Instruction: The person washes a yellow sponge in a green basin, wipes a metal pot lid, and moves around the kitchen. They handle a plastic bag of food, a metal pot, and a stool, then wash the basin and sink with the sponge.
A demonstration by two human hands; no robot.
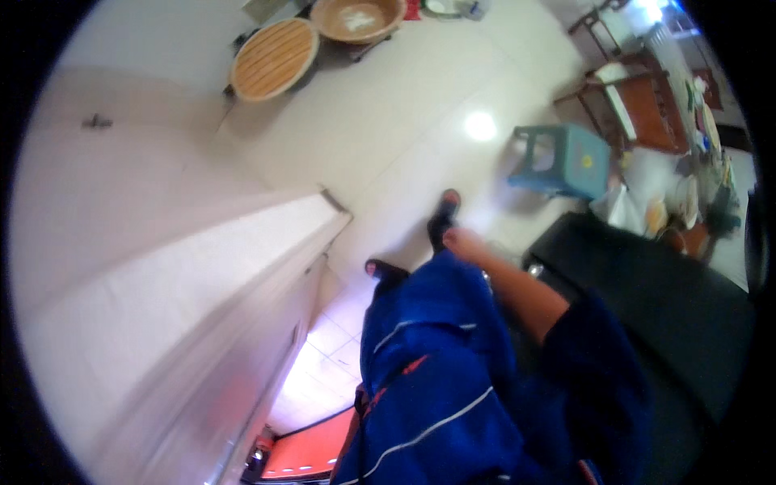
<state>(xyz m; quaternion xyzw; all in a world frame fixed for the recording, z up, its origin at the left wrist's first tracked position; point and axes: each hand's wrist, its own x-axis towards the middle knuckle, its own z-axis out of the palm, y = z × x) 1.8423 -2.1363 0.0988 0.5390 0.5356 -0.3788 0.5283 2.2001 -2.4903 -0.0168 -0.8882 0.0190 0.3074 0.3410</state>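
My right hand (464, 244) hangs low in front of my body, blurred, over the tile floor and next to a dark shoe. Whether its fingers are curled cannot be made out, and no object shows in it. The bare forearm comes out of a dark blue sleeve (600, 364). My left hand is out of view. A blue apron (436, 339) with white piping covers my front. Below it my two dark shoes (445, 218) stand on the pale tile floor (412, 139).
A white wall end (242, 242) and a door (267, 345) flank my left. To the right stand a large black cabinet or appliance (642, 291), a teal plastic stool (585, 160) and a wooden chair (652, 109). Ahead are a slatted round wooden lid (276, 59) and a brown basin (324, 21).
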